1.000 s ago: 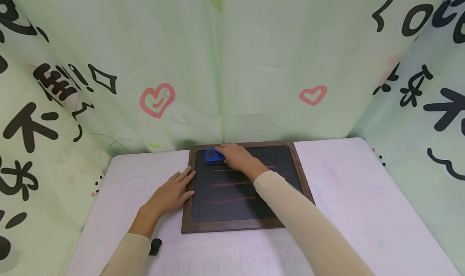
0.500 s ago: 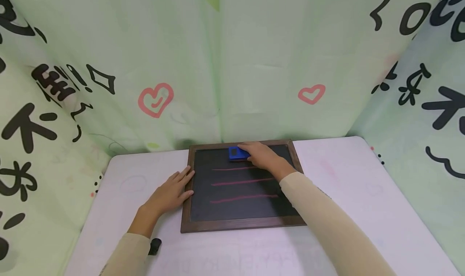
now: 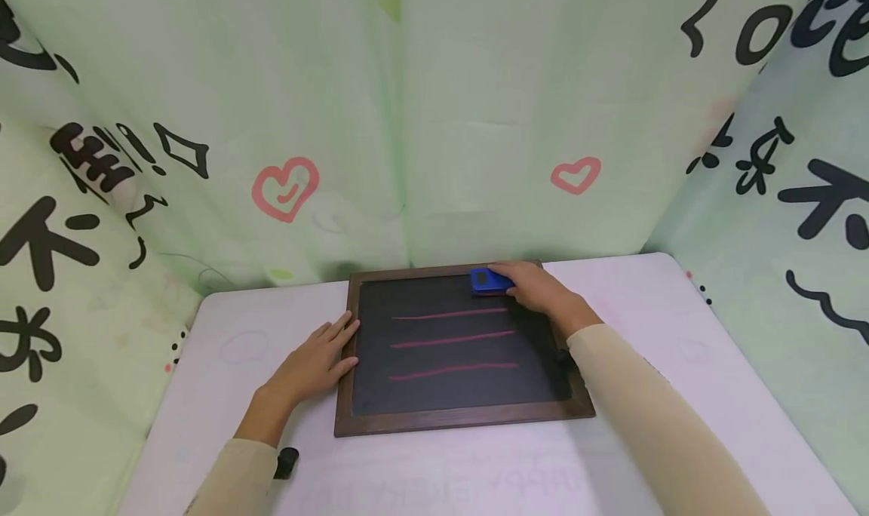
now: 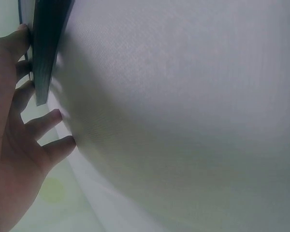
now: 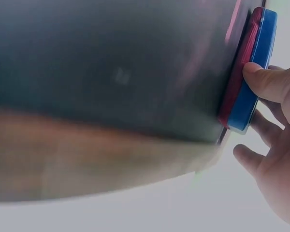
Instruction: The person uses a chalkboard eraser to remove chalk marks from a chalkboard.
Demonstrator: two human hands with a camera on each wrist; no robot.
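A chalkboard [image 3: 448, 394] in a brown wooden frame lies on the white table, with three pink lines [image 3: 453, 339] across it. My right hand [image 3: 539, 288] pinches a blue chalkboard eraser [image 3: 483, 282] near the board's upper right corner. In the right wrist view, the eraser's red felt [image 5: 238, 79] faces the board, and the thumb [image 5: 263, 81] presses on its blue side. My left hand [image 3: 307, 369] rests at the frame's left edge with fingers extended. The left wrist view shows that hand [image 4: 19, 150] beside the dark frame edge [image 4: 44, 63].
A pale green curtain [image 3: 468, 161] with black writing and pink hearts surrounds the white table [image 3: 407, 471] at the back and sides. A small black object [image 3: 287, 462] shows beside the left sleeve. The board's far edge lies near the curtain.
My right hand has slid the eraser rightward along the board's top, from the upper left to the upper right corner. The left hand stays at the frame.
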